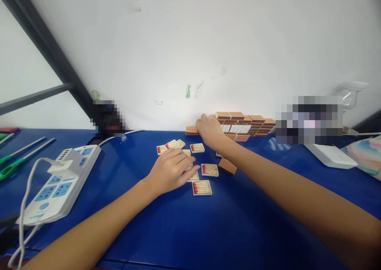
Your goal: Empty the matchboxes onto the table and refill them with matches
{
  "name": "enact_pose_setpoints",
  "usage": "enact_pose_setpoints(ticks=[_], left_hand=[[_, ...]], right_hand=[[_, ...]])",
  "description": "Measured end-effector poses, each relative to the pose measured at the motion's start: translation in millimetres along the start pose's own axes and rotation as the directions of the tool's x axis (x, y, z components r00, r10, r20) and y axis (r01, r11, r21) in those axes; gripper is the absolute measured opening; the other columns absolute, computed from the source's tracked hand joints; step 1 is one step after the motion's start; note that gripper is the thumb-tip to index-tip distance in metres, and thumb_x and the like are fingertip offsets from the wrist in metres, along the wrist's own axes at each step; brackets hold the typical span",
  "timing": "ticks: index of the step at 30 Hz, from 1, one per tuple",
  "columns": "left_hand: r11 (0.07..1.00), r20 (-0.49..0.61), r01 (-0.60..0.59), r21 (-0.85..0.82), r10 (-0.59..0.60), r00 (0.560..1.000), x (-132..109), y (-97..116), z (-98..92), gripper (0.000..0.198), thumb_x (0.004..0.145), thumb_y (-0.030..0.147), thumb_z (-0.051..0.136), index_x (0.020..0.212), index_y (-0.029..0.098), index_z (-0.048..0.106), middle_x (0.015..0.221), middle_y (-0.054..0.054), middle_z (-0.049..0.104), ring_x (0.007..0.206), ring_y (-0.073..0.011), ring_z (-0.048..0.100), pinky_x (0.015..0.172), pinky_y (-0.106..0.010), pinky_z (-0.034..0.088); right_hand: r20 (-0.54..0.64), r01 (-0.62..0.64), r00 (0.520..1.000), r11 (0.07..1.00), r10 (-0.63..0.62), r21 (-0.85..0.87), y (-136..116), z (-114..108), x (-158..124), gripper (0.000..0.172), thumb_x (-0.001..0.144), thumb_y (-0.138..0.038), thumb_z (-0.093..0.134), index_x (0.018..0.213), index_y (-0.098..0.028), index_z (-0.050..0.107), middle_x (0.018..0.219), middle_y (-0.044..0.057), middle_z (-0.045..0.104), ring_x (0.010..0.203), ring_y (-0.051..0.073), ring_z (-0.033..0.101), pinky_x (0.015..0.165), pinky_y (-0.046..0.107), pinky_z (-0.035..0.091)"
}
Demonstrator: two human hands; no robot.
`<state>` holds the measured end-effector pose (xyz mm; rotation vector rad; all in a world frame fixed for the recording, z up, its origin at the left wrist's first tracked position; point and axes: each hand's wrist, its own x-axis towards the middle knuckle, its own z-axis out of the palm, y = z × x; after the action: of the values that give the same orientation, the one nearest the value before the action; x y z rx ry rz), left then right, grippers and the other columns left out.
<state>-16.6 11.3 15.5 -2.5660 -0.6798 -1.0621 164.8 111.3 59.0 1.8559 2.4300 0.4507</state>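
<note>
My left hand [171,169] lies palm down over several open matchbox trays of red-tipped matches, its fingers stretched out and partly covering them. Near its thumb are two uncovered trays, one matchbox tray [210,169] to the right and another matchbox tray [202,187] closer to me. My right hand [210,131] reaches to the back, fingers curled down at the left end of a stack of matchboxes [257,125]. Whatever its fingertips grip is hidden. Just left of those fingers sits a single matchbox [191,131]. A brown matchbox sleeve [228,166] lies below my right forearm.
A white power strip [64,186] with a plugged-in adapter and cable stands at the left. Green-handled tools [18,167] lie beyond it. The wall [166,56] rises behind the blue table [166,234]. A white flat box [330,156] is at the right, near blurred-out objects.
</note>
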Motion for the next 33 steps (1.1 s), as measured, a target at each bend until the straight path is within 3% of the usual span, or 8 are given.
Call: enact_pose_setpoints(ticks=[9, 16, 23, 28, 33], left_hand=[[1.0, 0.012, -0.014, -0.003, 0.015, 1.0, -2.5, -0.1, 1.6, 0.014, 0.101, 0.028, 0.064, 0.099, 0.015, 0.069, 0.08, -0.003, 0.074, 0.075, -0.0174, 0.07, 0.075, -0.032, 0.059], [0.999, 0.017, -0.047, -0.004, 0.047, 0.999, -1.9, 1.2, 0.1, 0.014, 0.1, 0.027, 0.065, 0.1, 0.014, 0.069, 0.08, -0.003, 0.073, 0.073, -0.0178, 0.069, 0.071, -0.032, 0.058], [0.998, 0.041, -0.064, 0.005, 0.064, 0.997, -0.4, 1.7, -1.2, 0.017, 0.102, 0.028, 0.062, 0.099, 0.014, 0.07, 0.077, -0.003, 0.072, 0.071, -0.0173, 0.069, 0.068, -0.031, 0.057], [0.997, 0.076, -0.076, -0.023, 0.078, 0.994, -0.7, 2.6, -1.7, 0.019, 0.104, 0.028, 0.059, 0.096, 0.014, 0.07, 0.078, -0.003, 0.073, 0.071, -0.0163, 0.07, 0.066, -0.03, 0.057], [0.997, 0.088, -0.071, -0.017, 0.072, 0.994, -1.1, 2.0, -1.5, 0.022, 0.105, 0.029, 0.057, 0.094, 0.015, 0.07, 0.077, -0.003, 0.073, 0.07, -0.0161, 0.07, 0.066, -0.03, 0.056]], right_hand=[[0.012, 0.098, 0.995, 0.994, -0.098, -0.037, 10.4, 7.1, 3.3, 0.034, 0.097, -0.001, 0.044, 0.126, -0.002, 0.062, 0.108, 0.026, 0.075, 0.106, 0.03, 0.073, 0.082, 0.034, 0.051], [0.002, 0.185, 0.983, 0.981, -0.185, -0.05, 16.9, 15.6, 7.2, 0.036, 0.097, 0.0, 0.039, 0.125, -0.002, 0.062, 0.122, 0.03, 0.067, 0.111, 0.031, 0.071, 0.084, 0.035, 0.052], [0.026, 0.222, 0.975, 0.974, -0.221, -0.049, 15.1, 14.9, 3.6, 0.038, 0.093, -0.003, 0.048, 0.13, -0.002, 0.057, 0.122, 0.029, 0.065, 0.11, 0.032, 0.07, 0.082, 0.035, 0.053], [0.081, 0.224, 0.972, 0.974, -0.222, -0.019, 12.5, 14.7, 2.8, 0.042, 0.094, -0.009, 0.051, 0.136, -0.002, 0.051, 0.112, 0.026, 0.07, 0.104, 0.032, 0.071, 0.081, 0.036, 0.053], [0.138, 0.233, 0.963, 0.972, -0.233, 0.021, 11.8, 13.3, 3.6, 0.034, 0.095, -0.009, 0.049, 0.128, -0.004, 0.058, 0.119, 0.026, 0.069, 0.107, 0.031, 0.07, 0.083, 0.036, 0.052]])
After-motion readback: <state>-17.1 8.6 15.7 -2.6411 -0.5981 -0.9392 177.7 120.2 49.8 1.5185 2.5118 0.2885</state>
